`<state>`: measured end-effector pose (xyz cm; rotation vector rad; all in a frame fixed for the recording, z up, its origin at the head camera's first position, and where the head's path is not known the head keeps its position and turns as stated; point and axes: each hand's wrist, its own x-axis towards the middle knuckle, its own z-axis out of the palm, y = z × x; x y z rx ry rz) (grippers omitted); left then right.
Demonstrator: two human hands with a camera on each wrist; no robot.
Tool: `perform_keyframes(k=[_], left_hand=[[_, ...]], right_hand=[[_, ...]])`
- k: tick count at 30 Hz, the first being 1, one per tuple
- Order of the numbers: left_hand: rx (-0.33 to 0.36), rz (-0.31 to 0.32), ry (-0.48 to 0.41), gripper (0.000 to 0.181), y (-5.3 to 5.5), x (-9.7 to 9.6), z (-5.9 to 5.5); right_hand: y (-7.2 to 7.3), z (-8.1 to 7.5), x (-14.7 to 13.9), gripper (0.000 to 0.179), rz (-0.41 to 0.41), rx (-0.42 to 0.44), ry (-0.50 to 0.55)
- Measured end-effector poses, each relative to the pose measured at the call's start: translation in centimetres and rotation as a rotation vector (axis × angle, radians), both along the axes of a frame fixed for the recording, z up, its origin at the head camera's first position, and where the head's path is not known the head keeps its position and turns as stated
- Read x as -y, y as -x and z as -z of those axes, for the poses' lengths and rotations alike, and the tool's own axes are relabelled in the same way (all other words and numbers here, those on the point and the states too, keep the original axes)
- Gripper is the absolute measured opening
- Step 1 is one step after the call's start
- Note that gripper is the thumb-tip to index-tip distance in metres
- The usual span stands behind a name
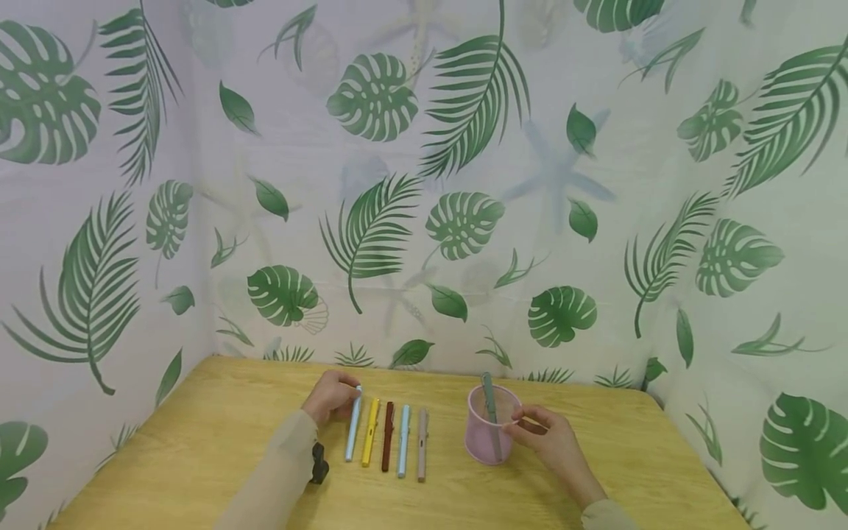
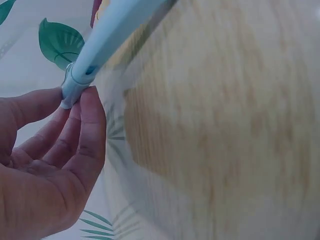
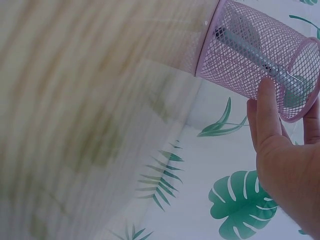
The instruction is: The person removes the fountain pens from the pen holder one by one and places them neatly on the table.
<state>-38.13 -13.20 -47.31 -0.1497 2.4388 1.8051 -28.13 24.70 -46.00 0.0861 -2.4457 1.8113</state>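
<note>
My left hand (image 1: 333,396) pinches the far end of a light blue pen (image 1: 354,427), the leftmost of a row on the table. In the left wrist view the thumb and fingertips close round that pen's end (image 2: 77,82). To its right lie a yellow pen (image 1: 370,433), a dark red pen (image 1: 387,437), a second light blue pen (image 1: 403,442) and a greyish-pink pen (image 1: 422,446). My right hand (image 1: 546,442) holds the rim of a pink mesh pen holder (image 1: 478,442). A grey-green pen (image 1: 489,397) leans inside the holder.
The wooden table (image 1: 218,442) meets a leaf-printed cloth backdrop (image 1: 397,309) at its far edge, and the same cloth hangs on both sides. A black band (image 1: 319,464) sits on the left wrist.
</note>
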Motion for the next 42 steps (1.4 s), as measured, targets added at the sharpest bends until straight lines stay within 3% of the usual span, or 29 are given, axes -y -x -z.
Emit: perform_keyframes(k=[10, 27, 35, 42], left_hand=[[0.049, 0.005, 0.058, 0.022, 0.22, 0.13, -0.04], [0.007, -0.012, 0.131, 0.016, 0.62, -0.07, 0.81], [0.008, -0.011, 0.122, 0.015, 0.66, -0.10, 0.87], [0.012, -0.017, 0.123, 0.016, 0.52, -0.02, 0.77]], right_hand=[[0.04, 0.10, -0.03, 0.031, 0.003, 0.007, 0.020], [0.22, 0.39, -0.01, 0.034, 0.001, -0.010, 0.012], [0.19, 0.29, 0.01, 0.029, 0.014, 0.000, 0.013], [0.27, 0.26, -0.02, 0.036, 0.010, 0.002, 0.004]])
